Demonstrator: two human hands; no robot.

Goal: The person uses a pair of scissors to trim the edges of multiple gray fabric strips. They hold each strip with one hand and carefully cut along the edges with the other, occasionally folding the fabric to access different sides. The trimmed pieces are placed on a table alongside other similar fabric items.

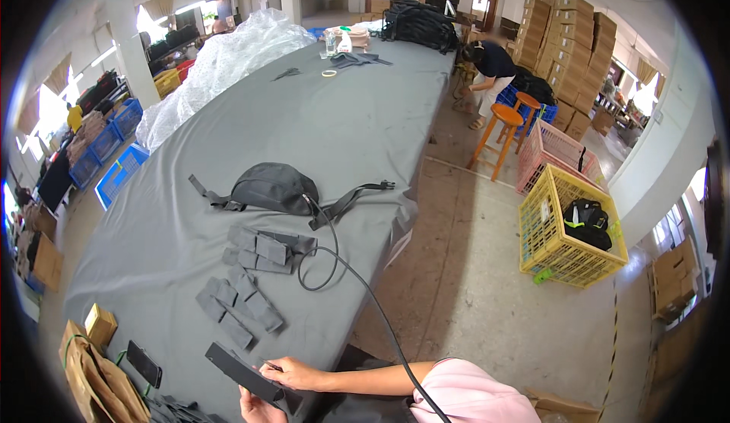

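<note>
My left hand grips the lower end of a flat dark strip, which is tilted above the grey-covered table. My right hand is closed over the strip's right side, its fingers pinched on a thin dark pen-like tool whose kind is too small to make out. Beyond the strip lie two groups of folded grey fabric pieces. A dark waist bag with its strap and buckle spread out rests farther up the table. A black cable runs from beside the bag toward my right arm.
A phone and brown paper bag are at the near left. Bubble wrap hangs over the table's far left edge. To the right stand a yellow crate, a pink crate and wooden stools. A person bends near the far end.
</note>
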